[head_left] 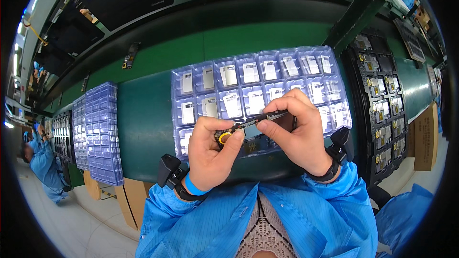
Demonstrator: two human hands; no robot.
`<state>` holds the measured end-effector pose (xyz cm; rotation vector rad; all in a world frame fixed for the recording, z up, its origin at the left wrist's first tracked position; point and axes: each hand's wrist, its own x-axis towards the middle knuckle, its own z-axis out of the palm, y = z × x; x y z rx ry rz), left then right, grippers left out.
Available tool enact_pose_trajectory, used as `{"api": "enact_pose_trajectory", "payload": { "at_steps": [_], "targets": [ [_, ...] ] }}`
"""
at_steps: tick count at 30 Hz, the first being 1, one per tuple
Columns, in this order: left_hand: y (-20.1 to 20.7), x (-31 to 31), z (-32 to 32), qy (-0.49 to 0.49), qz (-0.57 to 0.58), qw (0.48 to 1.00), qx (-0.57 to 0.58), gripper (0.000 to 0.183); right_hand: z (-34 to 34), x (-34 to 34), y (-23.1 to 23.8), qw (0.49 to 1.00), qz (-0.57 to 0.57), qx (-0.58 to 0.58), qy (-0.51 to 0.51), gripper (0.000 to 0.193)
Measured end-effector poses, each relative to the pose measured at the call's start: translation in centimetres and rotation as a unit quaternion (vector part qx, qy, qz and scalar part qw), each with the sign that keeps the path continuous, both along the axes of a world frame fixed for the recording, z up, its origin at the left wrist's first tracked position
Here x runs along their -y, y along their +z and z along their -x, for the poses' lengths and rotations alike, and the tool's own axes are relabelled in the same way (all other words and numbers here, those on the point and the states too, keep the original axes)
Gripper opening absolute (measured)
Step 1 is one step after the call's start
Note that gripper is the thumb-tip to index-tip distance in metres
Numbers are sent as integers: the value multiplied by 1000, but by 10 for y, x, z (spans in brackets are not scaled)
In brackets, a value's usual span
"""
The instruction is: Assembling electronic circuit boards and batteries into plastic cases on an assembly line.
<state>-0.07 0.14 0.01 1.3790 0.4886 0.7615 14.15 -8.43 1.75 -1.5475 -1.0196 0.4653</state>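
Note:
Between my two hands is a dark, oblong electronic assembly (252, 133) with a yellow ring at its left end and a grey-blue flat patch in the middle. My left hand (210, 153) pinches the left end between thumb and fingers, close to the ring. Gripping the right end is my right hand (302, 131), its thumb pressed near the upper edge. Beneath both hands lies a clear plastic compartment tray (214, 62). Flat white-and-silver rectangular pieces (251, 72) sit in its compartments. My hands hide part of the tray's nearer rows.
To the right, a black tray (359, 110) holds several electronic assemblies with yellow rings. Clear trays (103, 131) are stacked at left on the green bench (143, 129). A small electronic part (130, 56) lies at the back. Cardboard boxes (425, 134) stand right; a person in blue (47, 167) is far left.

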Motion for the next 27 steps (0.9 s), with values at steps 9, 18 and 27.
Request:
{"api": "enact_pose_trajectory", "payload": {
  "at_steps": [9, 18, 27],
  "targets": [
    [-1, 0, -2, 11, -30, 999, 1, 22, 0, -1, -5, 999, -6, 26, -27, 17],
    [3, -2, -2, -2, 5, 1000, -2, 21, -7, 2, 4, 1000, -2, -2, 29, 23],
    [1, -10, -9, -19, 49, 998, -32, 21, -10, 1, -1, 998, 44, -49, 19, 20]
  ]
}}
